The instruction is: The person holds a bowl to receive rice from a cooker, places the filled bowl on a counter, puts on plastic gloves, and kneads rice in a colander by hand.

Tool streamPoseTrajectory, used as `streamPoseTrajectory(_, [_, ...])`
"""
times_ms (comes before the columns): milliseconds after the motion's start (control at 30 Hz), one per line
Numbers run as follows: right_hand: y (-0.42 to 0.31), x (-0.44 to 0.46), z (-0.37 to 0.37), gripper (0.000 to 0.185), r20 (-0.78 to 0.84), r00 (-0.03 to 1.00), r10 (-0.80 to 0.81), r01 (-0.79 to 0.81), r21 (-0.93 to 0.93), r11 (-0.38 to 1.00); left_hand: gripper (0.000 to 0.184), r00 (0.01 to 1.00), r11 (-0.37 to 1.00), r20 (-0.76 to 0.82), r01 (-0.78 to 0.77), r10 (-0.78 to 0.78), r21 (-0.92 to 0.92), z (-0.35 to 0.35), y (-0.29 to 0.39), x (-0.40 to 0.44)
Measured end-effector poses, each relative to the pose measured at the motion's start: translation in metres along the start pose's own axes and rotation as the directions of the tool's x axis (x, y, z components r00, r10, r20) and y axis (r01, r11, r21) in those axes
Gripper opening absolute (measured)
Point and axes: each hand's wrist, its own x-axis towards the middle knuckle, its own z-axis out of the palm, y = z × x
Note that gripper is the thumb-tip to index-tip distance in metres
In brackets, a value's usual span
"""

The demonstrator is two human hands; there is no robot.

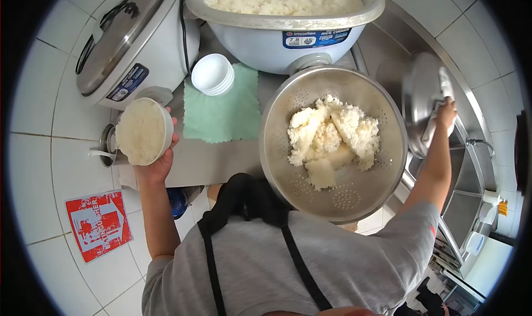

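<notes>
My left hand (159,163) is wrapped round a white bowl (168,132) heaped with cooked rice (141,130), at the left. On the far right, over the sink side, my right hand (445,112) grips a round metal lid (417,89) at its pale handle, where a whitish cloth-like piece shows; its fingers are partly hidden. Between my arms sits a large metal colander (354,202) with clumps of rice (332,133) in it. Behind it stands an open rice cooker (249,39) full of rice.
A second rice cooker (158,55) with its metal lid on stands at the left. Stacked white bowls (211,74) rest on a green cloth (221,114). A small metal container (107,141) holds a white-handled utensil. The sink (465,216) and faucet (481,143) are at the right.
</notes>
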Motion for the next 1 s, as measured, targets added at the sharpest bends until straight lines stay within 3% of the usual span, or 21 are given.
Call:
streamPoseTrajectory(33, [0.023, 0.017, 0.000, 0.040, -0.119, 0.990, -0.071, 0.079, 0.067, 0.995, 0.076, 1.000, 1.000, 0.001, -0.013, 0.013, 0.001, -0.004, 0.001, -0.006])
streamPoseTrajectory(67, [0.034, 0.035, -0.016, 0.039, -0.153, 0.984, -0.093, 0.098, 0.022, 0.995, 0.076, 1.000, 1.000, 0.009, -0.029, 0.029, 0.002, -0.010, 0.001, -0.009])
streamPoseTrajectory(133, [0.023, 0.054, -0.079, 0.041, -0.196, 0.981, 0.006, 0.026, 0.160, 0.987, 0.076, 0.998, 0.999, 0.030, -0.047, 0.048, -0.016, -0.018, 0.001, -0.014])
streamPoseTrajectory(167, [0.022, 0.069, -0.099, 0.036, -0.362, 0.927, -0.096, 0.176, 0.195, 0.965, 0.075, 0.997, 0.998, 0.047, -0.054, 0.056, -0.036, -0.021, -0.001, -0.015])
streamPoseTrajectory(200, [0.009, 0.082, -0.129, 0.037, -0.402, 0.907, -0.125, 0.238, 0.243, 0.940, 0.075, 0.996, 0.997, 0.062, -0.058, 0.062, -0.055, -0.024, -0.003, -0.016])
streamPoseTrajectory(367, [-0.149, 0.083, -0.285, 0.045, -0.483, 0.806, -0.343, 0.553, 0.403, 0.729, 0.077, 0.993, 0.986, 0.115, 0.016, 0.004, -0.165, -0.046, -0.006, -0.023])
streamPoseTrajectory(400, [-0.184, 0.085, -0.302, 0.048, -0.415, 0.816, -0.403, 0.576, 0.521, 0.629, 0.078, 0.986, 0.981, 0.166, 0.034, -0.002, -0.191, -0.049, -0.005, -0.024])
streamPoseTrajectory(433, [-0.227, 0.068, -0.320, 0.049, -0.446, 0.800, -0.401, 0.588, 0.448, 0.674, 0.079, 0.977, 0.975, 0.214, 0.055, -0.007, -0.217, -0.052, -0.004, -0.027])
streamPoseTrajectory(467, [-0.264, 0.060, -0.336, 0.050, -0.434, 0.752, -0.496, 0.646, 0.334, 0.687, 0.078, 0.970, 0.977, 0.243, 0.046, 0.006, -0.209, -0.058, -0.003, -0.029])
streamPoseTrajectory(500, [-0.299, 0.052, -0.350, 0.050, -0.328, 0.769, -0.549, 0.638, 0.340, 0.691, 0.077, 0.969, 0.976, 0.245, 0.031, 0.023, -0.217, -0.063, -0.002, -0.034])
streamPoseTrajectory(600, [-0.389, 0.043, -0.354, 0.054, -0.287, 0.643, -0.710, 0.761, 0.130, 0.636, 0.073, 0.974, 0.972, 0.209, -0.032, 0.083, -0.235, -0.077, 0.005, -0.056])
streamPoseTrajectory(633, [-0.415, 0.032, -0.360, 0.053, -0.206, 0.683, -0.701, 0.731, 0.201, 0.652, 0.073, 0.975, 0.970, 0.197, -0.056, 0.104, -0.236, -0.080, 0.007, -0.065])
streamPoseTrajectory(700, [-0.454, 0.018, -0.368, 0.045, -0.188, 0.655, -0.732, 0.755, 0.113, 0.646, 0.074, 0.973, 0.964, 0.170, -0.110, 0.154, -0.240, -0.086, 0.010, -0.081])
streamPoseTrajectory(767, [-0.486, 0.023, -0.359, 0.046, -0.185, 0.646, -0.741, 0.763, 0.156, 0.627, 0.078, 0.977, 0.953, 0.030, -0.199, 0.211, -0.229, -0.091, 0.015, -0.096])
streamPoseTrajectory(900, [-0.527, 0.028, -0.353, 0.046, -0.143, 0.727, -0.671, 0.685, 0.202, 0.700, 0.081, 0.951, 0.931, -0.216, -0.270, 0.219, -0.245, -0.092, 0.026, -0.126])
streamPoseTrajectory(1000, [-0.540, 0.028, -0.350, 0.044, -0.113, 0.782, -0.613, 0.621, 0.214, 0.754, 0.079, 0.951, 0.930, -0.190, -0.285, 0.244, -0.233, -0.119, 0.030, -0.139])
